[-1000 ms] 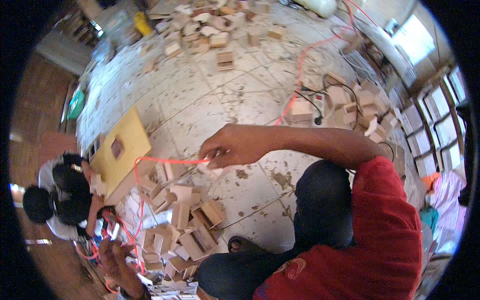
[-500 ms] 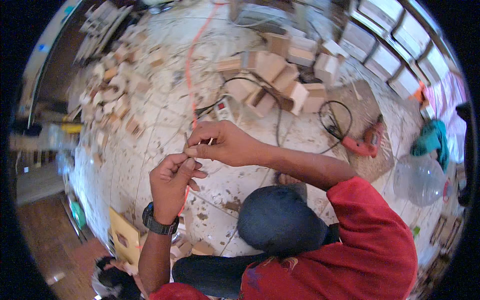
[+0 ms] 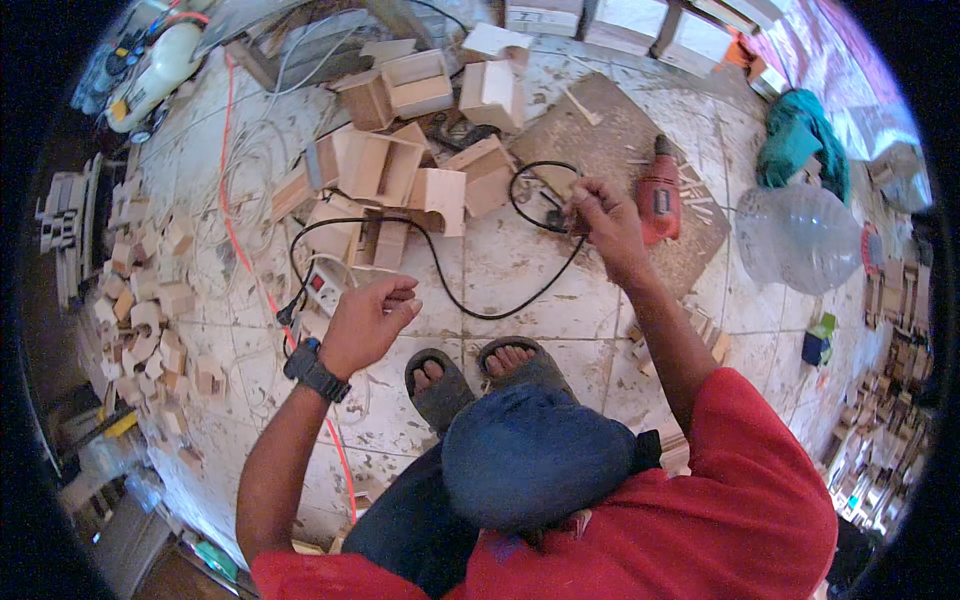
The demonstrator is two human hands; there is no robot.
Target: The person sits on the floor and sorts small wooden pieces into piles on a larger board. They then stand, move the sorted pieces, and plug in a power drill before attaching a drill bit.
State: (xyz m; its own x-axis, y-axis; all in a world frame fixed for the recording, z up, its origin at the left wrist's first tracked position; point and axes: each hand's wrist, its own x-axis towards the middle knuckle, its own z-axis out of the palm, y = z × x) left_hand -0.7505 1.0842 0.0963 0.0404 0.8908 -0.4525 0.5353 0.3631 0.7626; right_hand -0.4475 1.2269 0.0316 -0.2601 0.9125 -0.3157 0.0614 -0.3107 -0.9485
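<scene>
Over the tiled floor, my left hand [image 3: 367,322] hovers with its fingers loosely bent and thumb apart, nothing visible in it. Close beyond it is a white power strip [image 3: 322,290] with a red switch. My right hand [image 3: 608,228] is closed, its fingertips pinched together beside a loop of black cable [image 3: 514,190]; what they hold, if anything, is too small to name. Just right of that hand, a red power drill [image 3: 659,192] lies on a brown board [image 3: 700,250] strewn with small wooden sticks [image 3: 692,188].
Beyond my hands several wooden box-like pieces [image 3: 382,165] are piled. Small wood blocks [image 3: 150,330] cover the left floor. An orange cord [image 3: 232,215] crosses there. A clear plastic jug [image 3: 800,238] and green cloth [image 3: 803,140] lie at right. My sandalled feet [image 3: 430,377] are below.
My hands, together around a thin stick-like piece before, have come apart. The right moved right toward the drill; the left stayed on the left, its fingers loosened. The view has turned rightward.
</scene>
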